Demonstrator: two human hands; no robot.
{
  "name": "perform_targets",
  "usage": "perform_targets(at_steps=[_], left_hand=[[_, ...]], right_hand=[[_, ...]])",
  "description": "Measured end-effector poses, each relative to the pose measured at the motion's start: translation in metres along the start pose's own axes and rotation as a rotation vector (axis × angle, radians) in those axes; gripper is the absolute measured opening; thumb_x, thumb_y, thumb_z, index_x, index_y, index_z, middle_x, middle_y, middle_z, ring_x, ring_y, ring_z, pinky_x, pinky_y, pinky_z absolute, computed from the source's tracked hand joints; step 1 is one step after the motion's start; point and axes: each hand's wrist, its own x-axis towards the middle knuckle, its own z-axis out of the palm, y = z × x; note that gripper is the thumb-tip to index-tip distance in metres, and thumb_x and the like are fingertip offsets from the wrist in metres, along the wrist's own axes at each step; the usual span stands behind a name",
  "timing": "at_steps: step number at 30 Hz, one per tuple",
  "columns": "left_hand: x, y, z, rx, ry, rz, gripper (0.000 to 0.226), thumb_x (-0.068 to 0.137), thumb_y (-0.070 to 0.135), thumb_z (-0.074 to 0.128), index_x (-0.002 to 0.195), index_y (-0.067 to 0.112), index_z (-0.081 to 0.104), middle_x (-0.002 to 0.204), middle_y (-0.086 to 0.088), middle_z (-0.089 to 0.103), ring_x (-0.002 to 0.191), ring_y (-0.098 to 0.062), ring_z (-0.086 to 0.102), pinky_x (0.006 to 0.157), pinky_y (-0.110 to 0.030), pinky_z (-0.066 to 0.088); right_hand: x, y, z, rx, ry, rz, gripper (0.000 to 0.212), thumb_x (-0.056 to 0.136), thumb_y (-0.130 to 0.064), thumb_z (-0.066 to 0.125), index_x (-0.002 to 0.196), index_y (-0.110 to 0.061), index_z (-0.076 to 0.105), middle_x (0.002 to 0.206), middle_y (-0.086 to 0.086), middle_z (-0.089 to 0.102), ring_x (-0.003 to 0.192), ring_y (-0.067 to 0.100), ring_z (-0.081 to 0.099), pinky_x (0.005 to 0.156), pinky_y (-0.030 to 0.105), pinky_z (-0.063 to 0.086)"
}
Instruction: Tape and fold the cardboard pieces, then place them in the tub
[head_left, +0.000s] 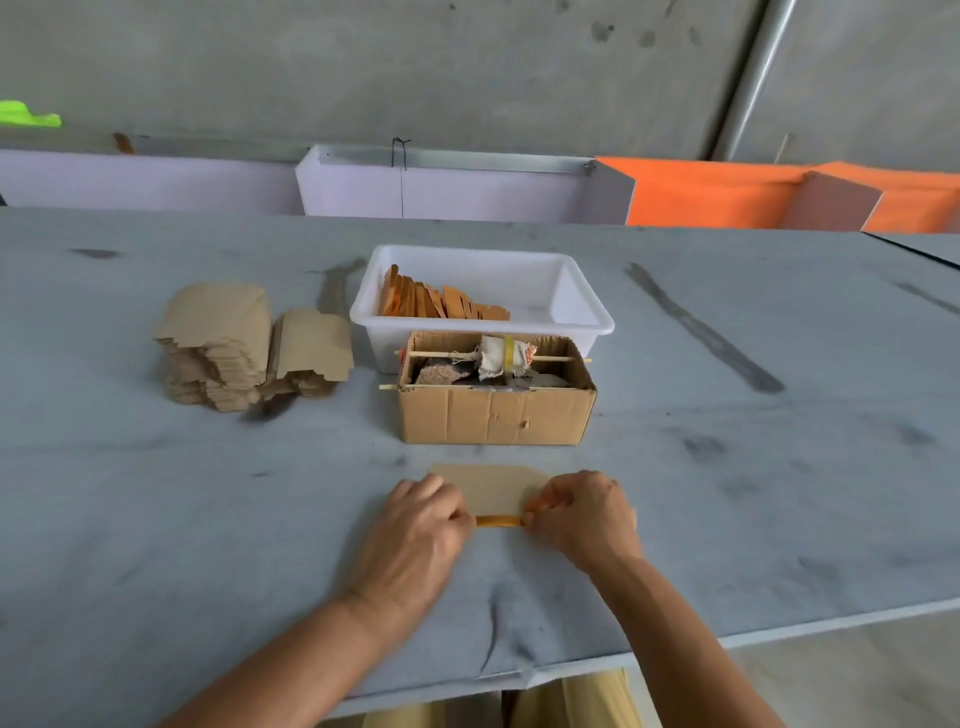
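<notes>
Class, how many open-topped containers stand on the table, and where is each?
2: the white tub at the back, and the cardboard box directly in front of it, nearer the hands.

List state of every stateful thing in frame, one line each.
cardboard piece: flat on table, near edge being taped
orange tape strip: stretched between both hands
left hand: pinching tape end
right hand: pinching other tape end
white tub: open, partly filled with finished pieces
cardboard box: open, tape roll on stick across its top
cardboard stacks: unfolded, piled left
</notes>
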Motion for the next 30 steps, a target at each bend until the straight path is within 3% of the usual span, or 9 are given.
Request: perform_targets(at_steps=[2,5,8,12,14,17,20,24,30], left_hand=[[-0.002,0.001,-0.003,0.012,-0.063,0.012,0.017,0.068,0.012,0.057,0.057,0.017,0.070,0.063,0.003,0.059,0.064,-0.018,0.061,0.052,-0.024,0.046],[-0.003,0.001,-0.005,-0.013,-0.074,0.000,0.013,0.063,0.008,0.062,0.056,0.015,0.069,0.062,0.002,0.058,0.060,-0.018,0.060,0.048,-0.022,0.045],[-0.003,0.004,-0.006,-0.028,-0.059,-0.025,0.025,0.077,0.014,0.052,0.057,0.015,0.068,0.064,0.001,0.056,0.060,-0.019,0.058,0.049,-0.026,0.043],[-0.008,-0.001,-0.008,-0.047,-0.097,-0.032,0.019,0.078,0.012,0.058,0.063,0.014,0.070,0.067,0.002,0.055,0.063,-0.018,0.058,0.048,-0.026,0.044],[-0.011,-0.007,-0.009,-0.122,-0.147,-0.053,0.018,0.078,0.006,0.058,0.069,0.012,0.073,0.070,0.001,0.058,0.065,-0.019,0.060,0.049,-0.026,0.047],[-0.011,-0.017,-0.010,-0.252,-0.223,-0.198,0.015,0.067,0.004,0.060,0.071,0.010,0.074,0.074,0.001,0.062,0.069,-0.018,0.062,0.057,-0.028,0.051],[0.007,-0.028,-0.006,-0.334,-0.174,-0.459,0.021,0.078,0.010,0.057,0.089,0.011,0.074,0.090,-0.001,0.065,0.082,-0.022,0.062,0.073,-0.033,0.050],[0.028,-0.040,0.006,-0.231,-0.317,-0.500,0.038,0.087,0.034,0.064,0.120,0.017,0.062,0.115,0.000,0.055,0.110,-0.018,0.050,0.091,-0.029,0.041],[0.048,-0.041,0.008,-0.236,-0.484,-0.569,0.031,0.085,0.031,0.068,0.111,0.018,0.057,0.111,0.000,0.056,0.106,-0.020,0.055,0.089,-0.033,0.044]], right_hand=[[-0.010,0.000,0.005,-0.128,0.139,-0.124,0.014,0.080,-0.015,0.065,0.078,-0.026,0.074,0.092,-0.001,0.066,0.101,0.027,0.050,0.081,0.033,0.042],[-0.029,-0.007,0.015,-0.275,0.431,-0.508,0.025,0.068,-0.002,0.055,0.061,-0.020,0.072,0.071,-0.001,0.063,0.072,0.027,0.056,0.057,0.032,0.039],[-0.039,-0.011,0.027,-0.320,0.398,-0.740,0.025,0.065,-0.010,0.044,0.054,-0.017,0.066,0.062,-0.001,0.060,0.059,0.022,0.057,0.047,0.025,0.040],[-0.036,0.002,0.025,-0.365,0.330,-0.743,0.025,0.064,-0.008,0.041,0.052,-0.014,0.063,0.063,0.000,0.060,0.053,0.020,0.057,0.041,0.019,0.039],[-0.033,0.011,0.018,-0.382,0.343,-0.715,0.013,0.062,-0.002,0.065,0.053,-0.012,0.064,0.065,0.000,0.061,0.054,0.020,0.058,0.038,0.019,0.038],[-0.029,0.020,0.015,-0.390,0.309,-0.671,0.026,0.046,0.004,0.085,0.059,-0.009,0.066,0.069,0.002,0.063,0.056,0.023,0.059,0.040,0.019,0.037],[-0.028,0.019,0.018,-0.361,0.290,-0.630,0.025,0.045,0.013,0.073,0.056,-0.008,0.065,0.067,0.003,0.062,0.055,0.024,0.059,0.038,0.019,0.033],[-0.023,0.012,0.015,-0.230,0.181,-0.510,0.028,0.051,0.019,0.061,0.061,-0.006,0.068,0.067,0.006,0.061,0.057,0.030,0.057,0.039,0.030,0.041],[0.001,-0.001,0.005,-0.302,0.139,-0.432,0.025,0.081,0.000,0.046,0.090,-0.011,0.067,0.102,0.001,0.059,0.083,0.030,0.060,0.065,0.033,0.044]])
